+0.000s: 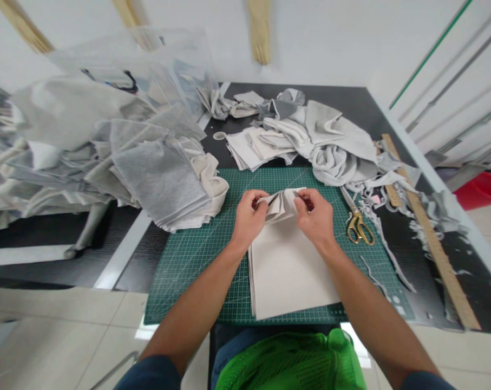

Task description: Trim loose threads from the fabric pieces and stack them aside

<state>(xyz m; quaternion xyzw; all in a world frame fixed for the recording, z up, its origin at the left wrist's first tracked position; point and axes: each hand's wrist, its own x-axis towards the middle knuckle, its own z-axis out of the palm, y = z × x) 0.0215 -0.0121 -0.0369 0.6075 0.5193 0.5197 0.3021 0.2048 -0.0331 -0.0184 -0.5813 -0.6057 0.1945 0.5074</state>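
Observation:
A stack of off-white fabric pieces [292, 271] lies on the green cutting mat [188, 276] in front of me. My left hand [251, 214] pinches the far left edge of the fabric, thumb against bent fingers. At the far right edge, my right hand [316, 214] grips the cloth the same way. Between the two hands the top layers are lifted and bunched into folds, and a darker grey layer shows among them. To the right of my right hand lie gold-handled scissors [359, 226], resting on the mat.
Grey fabric squares [159, 173] are heaped at the left beside a clear plastic box [180, 59]. Crumpled off-white cloth [338, 135] and folded pieces [257, 143] lie behind the mat. A wooden ruler [432, 238] and fabric scraps run along the right. A red bin [480, 190] stands beyond.

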